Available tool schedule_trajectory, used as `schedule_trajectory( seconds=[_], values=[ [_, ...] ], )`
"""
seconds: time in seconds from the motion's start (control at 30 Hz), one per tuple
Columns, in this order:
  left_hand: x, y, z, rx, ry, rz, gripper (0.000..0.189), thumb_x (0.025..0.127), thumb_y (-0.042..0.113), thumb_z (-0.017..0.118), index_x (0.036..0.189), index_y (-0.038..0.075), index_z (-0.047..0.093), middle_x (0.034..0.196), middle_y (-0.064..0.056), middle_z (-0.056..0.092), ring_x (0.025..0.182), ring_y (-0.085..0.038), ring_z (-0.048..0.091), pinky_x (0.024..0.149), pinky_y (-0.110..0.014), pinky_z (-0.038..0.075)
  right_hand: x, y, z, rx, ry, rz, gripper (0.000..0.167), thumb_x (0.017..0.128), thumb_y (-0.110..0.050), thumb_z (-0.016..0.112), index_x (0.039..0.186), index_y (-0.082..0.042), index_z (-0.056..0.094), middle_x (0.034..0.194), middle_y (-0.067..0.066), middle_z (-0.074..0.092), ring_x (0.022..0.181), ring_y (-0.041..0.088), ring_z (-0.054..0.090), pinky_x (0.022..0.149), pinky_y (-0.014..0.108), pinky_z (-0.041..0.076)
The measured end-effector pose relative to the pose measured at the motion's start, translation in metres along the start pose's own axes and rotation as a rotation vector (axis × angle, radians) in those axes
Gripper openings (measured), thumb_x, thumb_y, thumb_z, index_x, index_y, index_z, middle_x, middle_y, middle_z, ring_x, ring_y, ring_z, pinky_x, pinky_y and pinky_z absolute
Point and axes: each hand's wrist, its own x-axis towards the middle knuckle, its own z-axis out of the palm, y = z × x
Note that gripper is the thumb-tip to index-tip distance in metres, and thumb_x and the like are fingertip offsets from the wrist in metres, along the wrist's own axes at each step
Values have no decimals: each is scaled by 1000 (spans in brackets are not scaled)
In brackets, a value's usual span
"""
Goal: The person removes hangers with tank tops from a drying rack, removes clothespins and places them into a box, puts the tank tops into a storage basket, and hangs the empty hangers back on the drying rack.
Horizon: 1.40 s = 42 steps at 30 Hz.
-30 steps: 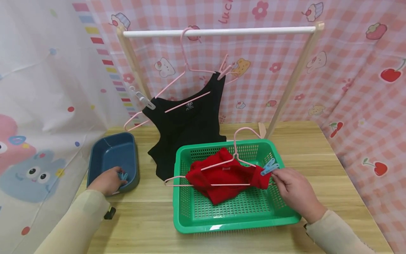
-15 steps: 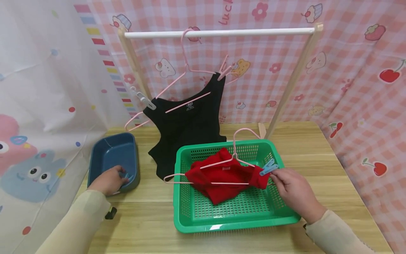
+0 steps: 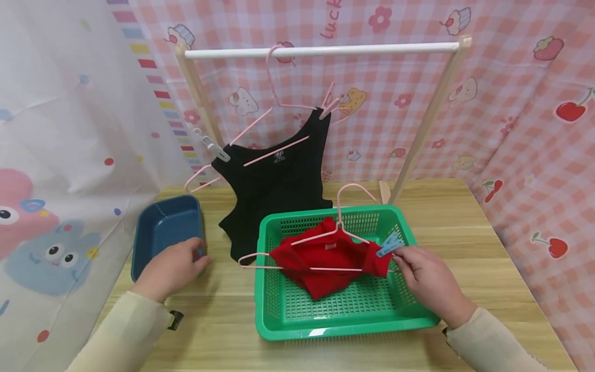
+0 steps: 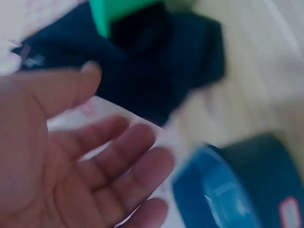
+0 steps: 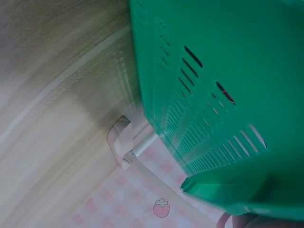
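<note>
My right hand pinches the right end of a pink clothes hanger over the green basket. A red garment hangs on this hanger, and a light blue clothespin clips its right strap. My fingertips lie right beside the clothespin. At the left, my left hand is over the right edge of a dark blue bin. The left wrist view shows its thumb and fingers apart, nothing visible between them. Blurred light blue shapes lie inside the bin there.
A black tank top hangs by a pink hanger from the rack's white bar, with a white clothespin and a pink one on its straps. The green basket stands in front of it on the wooden table.
My left hand has risen out of the blue bin and moved right, away from the blue clothespins there. My right hand has shifted the hanger with the red garment slightly left.
</note>
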Motion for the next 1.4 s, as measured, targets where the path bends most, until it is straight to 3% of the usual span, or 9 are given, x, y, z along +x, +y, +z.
schedule_trajectory(
  seconds=[0.1,0.2,0.37,0.53,0.7,0.93,1.2,1.4],
  values=[
    [-9,23,-4,13,-47,86,42,101,45,69,125,11,69,98,1,73,85,-15,66,78,-42,58,0,-1,1,3,1,4,17,90,3,76,103,-8,76,93,-1,74,80,11,60,69,36,58],
    [-16,43,-7,1,-84,166,35,99,43,72,121,15,71,87,7,68,77,-10,60,70,-35,54,1,-2,1,8,-17,17,17,92,3,76,106,-7,76,94,-1,74,80,10,60,71,36,59],
    [-22,72,-9,-37,-49,278,23,98,37,75,114,20,73,81,14,64,71,-6,56,67,-29,50,1,-3,1,22,-43,41,18,93,1,75,109,-8,75,95,-2,72,80,8,57,71,34,59],
    [-21,96,-5,-34,39,373,24,97,35,76,117,22,74,91,15,68,79,-3,60,74,-28,56,1,-4,3,18,-34,34,16,94,1,74,107,-8,75,90,-2,70,76,6,53,67,30,55],
    [-16,121,1,-30,116,475,31,96,35,78,123,21,74,109,8,75,97,-10,70,90,-36,61,2,-5,3,22,-22,15,14,94,1,73,104,-8,75,86,-3,68,74,5,50,64,28,51],
    [-9,154,8,-20,220,609,45,94,36,80,134,18,69,128,2,73,118,-19,68,106,-43,56,2,-6,4,36,-14,8,16,93,2,75,103,-10,75,86,-5,67,74,4,51,64,27,51],
    [-1,186,17,-9,299,704,53,92,37,81,140,20,66,137,2,70,129,-21,63,115,-47,48,2,-7,4,43,-3,16,17,93,2,75,104,-12,76,86,-7,67,74,3,49,63,27,48],
    [9,206,25,65,364,767,55,94,34,79,144,18,63,144,1,66,137,-21,59,118,-45,46,3,-8,4,46,6,4,19,93,2,75,105,-13,76,84,-9,65,73,1,48,62,25,47]
  ],
)
